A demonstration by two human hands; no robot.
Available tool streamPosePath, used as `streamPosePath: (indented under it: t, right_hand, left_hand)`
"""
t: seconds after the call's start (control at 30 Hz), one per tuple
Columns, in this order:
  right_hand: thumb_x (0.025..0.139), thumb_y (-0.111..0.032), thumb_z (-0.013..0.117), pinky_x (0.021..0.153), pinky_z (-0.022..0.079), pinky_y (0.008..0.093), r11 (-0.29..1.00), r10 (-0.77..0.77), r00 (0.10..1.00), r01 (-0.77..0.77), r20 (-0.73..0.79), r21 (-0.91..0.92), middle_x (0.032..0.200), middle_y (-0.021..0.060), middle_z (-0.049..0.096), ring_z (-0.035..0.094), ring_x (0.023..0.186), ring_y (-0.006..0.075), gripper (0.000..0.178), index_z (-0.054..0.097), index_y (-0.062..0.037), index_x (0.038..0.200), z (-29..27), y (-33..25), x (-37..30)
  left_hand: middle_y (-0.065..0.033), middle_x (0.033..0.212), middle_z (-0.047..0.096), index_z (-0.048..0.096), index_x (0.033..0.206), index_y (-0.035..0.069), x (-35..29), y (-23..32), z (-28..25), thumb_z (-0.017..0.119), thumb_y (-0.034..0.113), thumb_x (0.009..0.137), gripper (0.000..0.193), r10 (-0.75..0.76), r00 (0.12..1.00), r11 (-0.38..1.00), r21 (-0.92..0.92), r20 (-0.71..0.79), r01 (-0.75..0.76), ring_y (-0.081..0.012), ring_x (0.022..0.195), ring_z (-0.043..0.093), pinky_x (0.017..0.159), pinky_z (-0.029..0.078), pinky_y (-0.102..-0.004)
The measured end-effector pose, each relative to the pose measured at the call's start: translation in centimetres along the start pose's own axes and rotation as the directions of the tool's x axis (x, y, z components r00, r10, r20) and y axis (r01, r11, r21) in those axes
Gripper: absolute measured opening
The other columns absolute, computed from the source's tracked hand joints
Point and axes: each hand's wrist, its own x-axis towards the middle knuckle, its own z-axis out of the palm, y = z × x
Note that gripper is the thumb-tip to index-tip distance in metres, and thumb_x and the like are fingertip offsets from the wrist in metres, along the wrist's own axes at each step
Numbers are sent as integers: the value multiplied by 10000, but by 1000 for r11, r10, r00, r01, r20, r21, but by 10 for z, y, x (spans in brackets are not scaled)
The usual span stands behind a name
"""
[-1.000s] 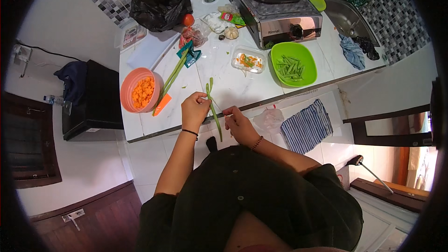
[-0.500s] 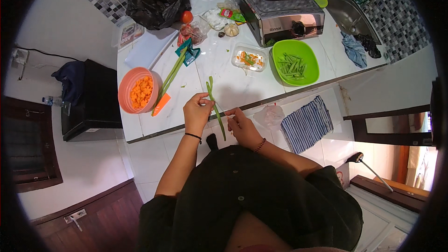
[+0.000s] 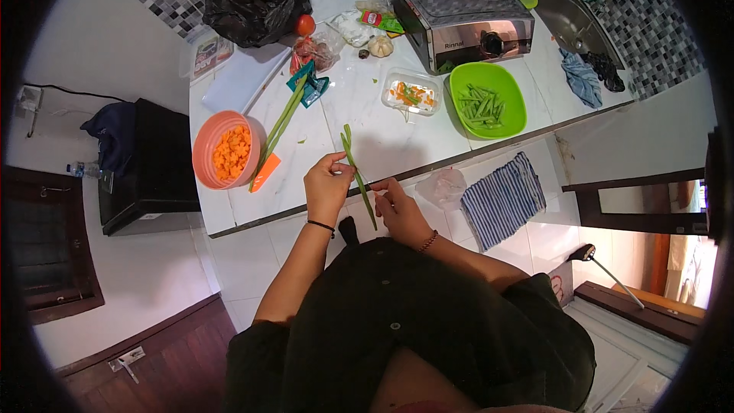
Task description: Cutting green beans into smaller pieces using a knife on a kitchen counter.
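Note:
A long green bean (image 3: 361, 183) hangs aslant over the counter's front edge. My left hand (image 3: 329, 183) pinches it above its middle. Close against the bean's right side is my right hand (image 3: 399, 210), fingers curled and tips together; whatever they hold is too small to make out. Further left, more long beans (image 3: 283, 124) lie beside a salmon-coloured bowl (image 3: 200, 154) of diced carrots (image 3: 231, 153). A green bowl (image 3: 512, 95) to the right holds cut bean pieces (image 3: 482, 107). Between the bowls stands a clear plastic tub (image 3: 391, 99) with orange and green bits.
A stove (image 3: 474, 34) and a sink (image 3: 569, 19) stand at the back right. A black plastic bag (image 3: 252, 4), a tomato (image 3: 305, 25), garlic (image 3: 380, 47) and small packets lie at the back. An orange flat object (image 3: 264, 173) rests near the salmon bowl. A striped mat (image 3: 505, 203) covers part of the floor.
The bean's lower end has swung slightly to the right. My left hand has shifted a little right with it; my right hand has hardly moved.

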Motion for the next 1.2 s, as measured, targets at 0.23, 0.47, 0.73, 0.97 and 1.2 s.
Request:
streamPosePath:
  t: [0.23, 0.47, 0.73, 0.97, 1.2]
  right_hand:
    - [950, -120, 464, 622, 464, 342, 999, 43, 999, -43, 4, 12, 707, 127, 601, 602, 658, 201, 158, 485, -20, 1071, 3, -2, 6]
    - [953, -143, 454, 581, 445, 318, 1000, -15, 999, 16, -40, 18, 693, 107, 587, 562, 611, 171, 170, 482, -31, 1077, 12, 5, 22]
    - [939, -170, 472, 590, 458, 404, 997, -42, 996, 36, -75, -68, 645, 183, 571, 607, 612, 313, 184, 478, -30, 1058, 15, -3, 45]
    - [960, -177, 445, 524, 441, 285, 1000, 0, 999, 0, -37, -8, 683, 59, 562, 524, 565, 119, 185, 474, -49, 1090, 8, 8, 18]
    - [934, -148, 470, 625, 465, 382, 1000, -7, 1000, 7, -14, -8, 711, 165, 598, 617, 667, 266, 174, 466, -33, 1064, 6, 7, 21]
  left_hand:
    - [-93, 763, 690, 640, 1078, -40, 1, -4, 0, 656, 60, 765, 329, -4, 1000, 1000, 3, -11, 4, -129, 657, 641, 613, 496, -244]
    - [-98, 774, 694, 645, 1075, -39, 0, 0, -2, 655, 72, 768, 327, -14, 1000, 1000, -15, 10, 14, -130, 676, 648, 633, 502, -249]
    - [-105, 781, 697, 653, 1041, -22, 1, 1, -1, 664, 62, 760, 293, 39, 999, 995, 92, -19, -37, -145, 679, 658, 625, 505, -256]
    - [-101, 760, 695, 653, 1017, -18, -3, 5, 1, 677, 77, 752, 283, 39, 998, 997, 69, -40, -36, -140, 643, 644, 596, 491, -257]
    - [-92, 750, 692, 652, 1014, -17, 2, -11, 4, 662, 77, 763, 269, 105, 991, 990, 104, -79, -97, -132, 592, 619, 559, 481, -260]
